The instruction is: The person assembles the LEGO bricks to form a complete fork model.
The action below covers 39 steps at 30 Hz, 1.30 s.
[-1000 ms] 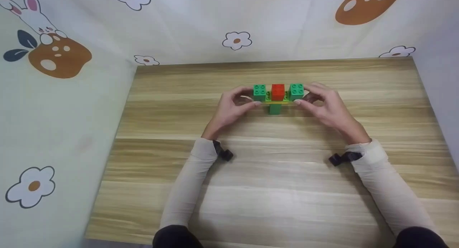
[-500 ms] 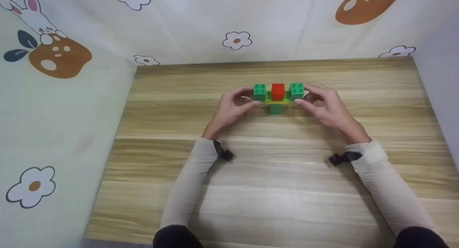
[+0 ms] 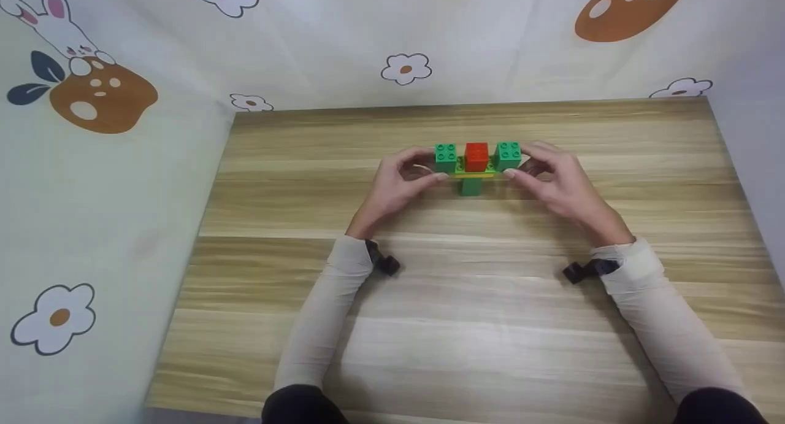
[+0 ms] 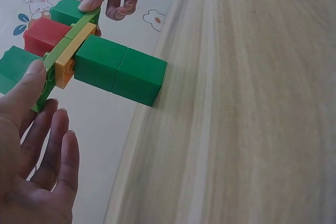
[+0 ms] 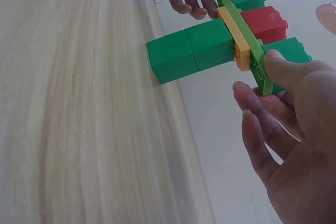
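Both hands hold a T-shaped toy-brick structure upright near the far part of the table. Its stem is two stacked dark green bricks [image 4: 118, 69], whose lower end appears to rest on the tabletop. Above the stem lie an orange flat brick [image 4: 73, 56] and light green flat bricks [image 5: 242, 32]. On top sit a left green brick [image 3: 445, 159], a red brick [image 3: 476, 158] and a right green brick [image 3: 508, 156], with gaps between them. My left hand [image 3: 395, 181] pinches the structure's left end between thumb and fingers. At the right end, my right hand [image 3: 561, 181] pinches likewise.
The wood-grain table [image 3: 466, 326] stretches toward the person. A pale cloth [image 3: 319, 50] printed with flowers, a rabbit and brown fruit hangs behind it and on the left. Each wrist carries a black camera mount.
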Tool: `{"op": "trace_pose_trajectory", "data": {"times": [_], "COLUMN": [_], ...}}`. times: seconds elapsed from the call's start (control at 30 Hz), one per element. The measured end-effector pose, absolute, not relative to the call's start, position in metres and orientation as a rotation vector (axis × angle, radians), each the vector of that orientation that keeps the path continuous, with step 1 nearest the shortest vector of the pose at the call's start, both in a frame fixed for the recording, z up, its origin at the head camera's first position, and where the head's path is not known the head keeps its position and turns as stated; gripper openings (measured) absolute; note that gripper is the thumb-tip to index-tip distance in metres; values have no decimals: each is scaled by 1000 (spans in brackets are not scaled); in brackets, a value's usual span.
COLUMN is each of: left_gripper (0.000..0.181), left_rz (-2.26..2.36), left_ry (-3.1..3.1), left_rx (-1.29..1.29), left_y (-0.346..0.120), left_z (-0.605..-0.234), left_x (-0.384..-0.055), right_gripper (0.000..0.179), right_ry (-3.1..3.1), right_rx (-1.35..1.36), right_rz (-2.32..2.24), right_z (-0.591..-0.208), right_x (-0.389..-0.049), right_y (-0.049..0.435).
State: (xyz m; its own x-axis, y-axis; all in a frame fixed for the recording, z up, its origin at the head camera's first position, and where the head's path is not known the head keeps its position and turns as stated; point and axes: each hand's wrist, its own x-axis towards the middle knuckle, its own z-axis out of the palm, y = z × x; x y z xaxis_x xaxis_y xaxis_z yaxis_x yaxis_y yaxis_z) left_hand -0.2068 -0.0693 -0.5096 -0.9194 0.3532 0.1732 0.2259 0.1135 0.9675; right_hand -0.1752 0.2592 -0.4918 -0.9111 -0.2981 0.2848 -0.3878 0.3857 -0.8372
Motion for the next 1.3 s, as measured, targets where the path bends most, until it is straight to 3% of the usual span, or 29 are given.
{"op": "trace_pose_trajectory", "data": {"times": [1.3], "left_gripper": [45], "left_rz": [1968], "left_ry": [2284], "left_rx": [600], "left_y": [-69], "left_z": [-511], "left_x": [-206], "right_gripper": [47], "right_ry": [-2562], "right_rx": [590], "right_rz": [1578], "right_z": [-486], "right_x": [-174], "right_y": [257]}}
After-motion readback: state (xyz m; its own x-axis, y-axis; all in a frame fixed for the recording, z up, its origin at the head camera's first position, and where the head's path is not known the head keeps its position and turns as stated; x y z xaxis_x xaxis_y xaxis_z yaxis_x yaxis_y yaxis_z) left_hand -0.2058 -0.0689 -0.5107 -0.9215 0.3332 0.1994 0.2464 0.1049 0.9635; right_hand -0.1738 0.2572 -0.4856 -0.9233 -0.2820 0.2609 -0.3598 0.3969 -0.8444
